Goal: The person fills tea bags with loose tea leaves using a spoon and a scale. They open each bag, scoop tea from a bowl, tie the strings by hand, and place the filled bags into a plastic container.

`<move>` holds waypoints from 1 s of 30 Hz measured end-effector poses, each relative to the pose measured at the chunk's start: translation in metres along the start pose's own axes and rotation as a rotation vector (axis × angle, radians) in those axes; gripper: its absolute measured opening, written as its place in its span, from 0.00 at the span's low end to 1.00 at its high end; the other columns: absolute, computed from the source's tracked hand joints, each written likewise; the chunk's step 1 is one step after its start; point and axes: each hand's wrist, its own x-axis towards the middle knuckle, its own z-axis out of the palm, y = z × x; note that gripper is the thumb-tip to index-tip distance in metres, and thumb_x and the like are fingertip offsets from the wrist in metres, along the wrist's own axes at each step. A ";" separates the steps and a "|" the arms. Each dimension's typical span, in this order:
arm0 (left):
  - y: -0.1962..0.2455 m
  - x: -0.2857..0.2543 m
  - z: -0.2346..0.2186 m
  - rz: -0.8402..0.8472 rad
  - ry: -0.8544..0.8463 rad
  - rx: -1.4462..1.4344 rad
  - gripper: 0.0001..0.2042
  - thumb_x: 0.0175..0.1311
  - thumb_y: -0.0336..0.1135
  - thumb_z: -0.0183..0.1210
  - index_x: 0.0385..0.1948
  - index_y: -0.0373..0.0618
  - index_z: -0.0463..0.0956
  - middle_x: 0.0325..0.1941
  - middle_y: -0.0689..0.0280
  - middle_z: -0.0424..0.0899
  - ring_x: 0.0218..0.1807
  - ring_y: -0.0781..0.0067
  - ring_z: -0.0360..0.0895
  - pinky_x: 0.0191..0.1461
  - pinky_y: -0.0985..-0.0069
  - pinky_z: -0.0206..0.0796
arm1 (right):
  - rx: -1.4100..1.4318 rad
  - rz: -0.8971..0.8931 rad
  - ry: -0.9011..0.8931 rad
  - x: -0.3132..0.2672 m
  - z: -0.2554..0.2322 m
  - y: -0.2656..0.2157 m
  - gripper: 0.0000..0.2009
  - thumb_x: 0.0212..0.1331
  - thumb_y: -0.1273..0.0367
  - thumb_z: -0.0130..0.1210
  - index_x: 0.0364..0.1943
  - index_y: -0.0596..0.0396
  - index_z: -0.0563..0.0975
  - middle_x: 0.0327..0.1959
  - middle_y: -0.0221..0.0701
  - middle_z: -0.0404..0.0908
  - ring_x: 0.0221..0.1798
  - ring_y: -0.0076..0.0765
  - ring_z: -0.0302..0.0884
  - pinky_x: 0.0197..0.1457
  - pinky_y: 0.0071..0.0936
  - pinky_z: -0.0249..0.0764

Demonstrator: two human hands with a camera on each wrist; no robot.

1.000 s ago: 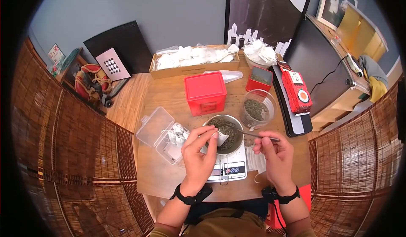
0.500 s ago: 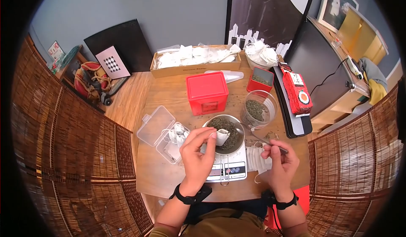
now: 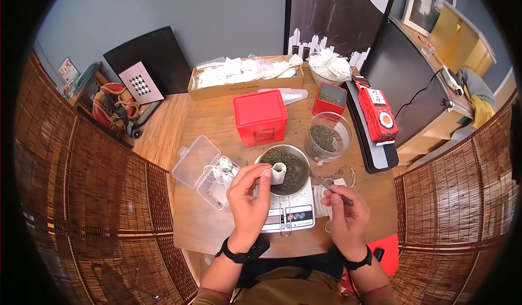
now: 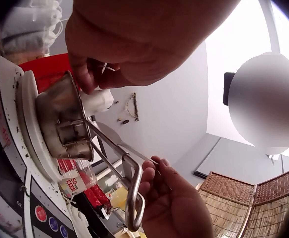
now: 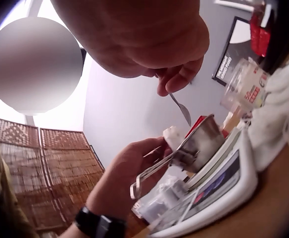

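My left hand pinches the edge of a small white tea bag between thumb and fingers, its mouth open and upward. Beneath it, a steel pan with a wire handle holds dried tea leaves and sits on a white kitchen scale. To the right of the pan, my right hand grips a metal spoon by its handle. Apart from the tea bag, the spoon's bowl points toward the pan in the right wrist view.
An open clear plastic case with filled tea bags stands left. A red lidded box is behind the pan. A clear tub and a red tin hold leaves. Flat white bags lie right of the scale; a long carton stands behind.
My right hand has drawn the spoon away from the tea bag, rightward and toward me. The left hand keeps its pinch, and the bag now stands more upright with its mouth showing.
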 end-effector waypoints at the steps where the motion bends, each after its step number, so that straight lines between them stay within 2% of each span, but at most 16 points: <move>1: -0.001 -0.001 0.000 -0.009 0.003 -0.025 0.07 0.77 0.22 0.64 0.48 0.30 0.88 0.52 0.56 0.90 0.50 0.72 0.88 0.53 0.75 0.82 | -0.152 -0.135 -0.016 0.006 -0.002 0.000 0.11 0.74 0.79 0.64 0.57 0.65 0.84 0.47 0.44 0.91 0.44 0.37 0.92 0.49 0.30 0.86; 2: -0.001 -0.002 0.000 -0.019 0.006 -0.049 0.07 0.77 0.22 0.64 0.49 0.30 0.88 0.52 0.56 0.90 0.51 0.73 0.88 0.54 0.75 0.82 | -0.154 -0.134 -0.016 0.012 -0.002 -0.004 0.11 0.74 0.79 0.64 0.57 0.65 0.84 0.47 0.44 0.91 0.44 0.37 0.92 0.49 0.30 0.86; 4: 0.003 -0.004 -0.001 -0.027 -0.001 -0.028 0.07 0.78 0.22 0.63 0.49 0.30 0.87 0.53 0.56 0.89 0.52 0.72 0.87 0.56 0.75 0.81 | -0.427 -0.319 -0.120 0.023 -0.002 -0.014 0.13 0.68 0.82 0.66 0.55 0.63 0.86 0.46 0.44 0.90 0.44 0.44 0.91 0.48 0.34 0.85; 7: 0.004 -0.008 -0.002 -0.016 -0.017 -0.021 0.07 0.79 0.22 0.62 0.50 0.31 0.86 0.53 0.56 0.89 0.54 0.72 0.87 0.59 0.74 0.81 | -0.493 -0.382 -0.163 0.026 0.004 -0.011 0.13 0.67 0.82 0.66 0.55 0.62 0.86 0.45 0.44 0.90 0.44 0.46 0.90 0.47 0.35 0.84; 11: 0.004 -0.012 -0.002 -0.021 -0.043 -0.108 0.06 0.80 0.22 0.61 0.50 0.31 0.85 0.54 0.56 0.89 0.56 0.72 0.87 0.61 0.74 0.81 | -0.475 -0.357 -0.152 0.022 0.008 0.000 0.13 0.68 0.81 0.66 0.54 0.62 0.86 0.43 0.44 0.90 0.43 0.46 0.91 0.47 0.33 0.84; 13: 0.006 -0.012 -0.002 -0.028 -0.054 -0.116 0.06 0.80 0.22 0.61 0.50 0.32 0.86 0.54 0.57 0.89 0.54 0.73 0.85 0.58 0.75 0.78 | -0.409 -0.184 -0.108 0.017 0.008 0.005 0.10 0.72 0.78 0.66 0.54 0.63 0.86 0.42 0.43 0.91 0.41 0.40 0.92 0.46 0.32 0.85; 14: 0.006 -0.011 -0.003 -0.035 -0.064 -0.123 0.06 0.80 0.23 0.62 0.51 0.32 0.86 0.54 0.59 0.89 0.52 0.75 0.84 0.56 0.77 0.76 | -0.409 -0.182 -0.106 0.015 0.010 0.011 0.10 0.72 0.78 0.66 0.54 0.63 0.86 0.42 0.43 0.91 0.41 0.40 0.92 0.46 0.32 0.85; 16: 0.005 -0.007 -0.004 -0.038 -0.091 -0.087 0.06 0.80 0.23 0.62 0.51 0.32 0.86 0.54 0.58 0.89 0.52 0.75 0.84 0.56 0.77 0.76 | -0.001 0.170 0.016 0.013 0.014 0.024 0.10 0.77 0.75 0.63 0.55 0.65 0.85 0.43 0.42 0.92 0.41 0.34 0.92 0.48 0.29 0.85; 17: 0.005 -0.005 -0.005 -0.039 -0.113 -0.051 0.07 0.80 0.23 0.62 0.50 0.31 0.86 0.54 0.58 0.89 0.51 0.75 0.84 0.56 0.77 0.77 | -0.002 0.169 0.018 0.013 0.014 0.025 0.10 0.77 0.75 0.63 0.55 0.65 0.85 0.43 0.42 0.92 0.41 0.34 0.92 0.48 0.29 0.85; 19: 0.003 -0.004 -0.005 -0.043 -0.118 -0.041 0.07 0.80 0.23 0.62 0.50 0.31 0.86 0.54 0.57 0.89 0.51 0.75 0.84 0.57 0.77 0.77 | 0.199 0.310 0.067 0.017 0.014 0.027 0.11 0.81 0.72 0.61 0.57 0.66 0.84 0.46 0.42 0.92 0.44 0.31 0.92 0.49 0.28 0.85; 23: 0.004 -0.004 -0.006 -0.032 -0.117 -0.013 0.07 0.79 0.22 0.63 0.50 0.30 0.87 0.55 0.57 0.89 0.53 0.74 0.85 0.57 0.77 0.79 | 0.263 0.397 0.069 0.020 0.014 0.035 0.12 0.82 0.70 0.60 0.58 0.65 0.83 0.46 0.42 0.92 0.43 0.32 0.91 0.49 0.27 0.85; 27: 0.002 -0.003 -0.007 -0.028 -0.131 0.014 0.07 0.78 0.21 0.63 0.50 0.30 0.87 0.54 0.56 0.89 0.54 0.72 0.86 0.57 0.76 0.80 | 0.452 0.497 0.119 0.020 0.011 0.046 0.12 0.83 0.67 0.59 0.58 0.62 0.83 0.44 0.40 0.91 0.40 0.28 0.89 0.48 0.27 0.84; 29: 0.000 -0.002 -0.004 0.051 -0.094 0.037 0.06 0.75 0.21 0.65 0.47 0.31 0.88 0.50 0.54 0.92 0.47 0.68 0.91 0.51 0.73 0.83 | 0.529 0.528 0.141 0.021 0.009 0.046 0.12 0.83 0.66 0.59 0.58 0.61 0.82 0.44 0.38 0.91 0.40 0.27 0.87 0.48 0.27 0.84; 30: 0.001 -0.002 -0.005 0.052 -0.092 0.037 0.06 0.75 0.21 0.65 0.47 0.31 0.88 0.50 0.54 0.92 0.47 0.68 0.91 0.51 0.73 0.83 | 0.596 0.551 0.152 0.022 0.007 0.044 0.12 0.83 0.66 0.59 0.58 0.60 0.82 0.43 0.36 0.90 0.40 0.26 0.86 0.48 0.27 0.84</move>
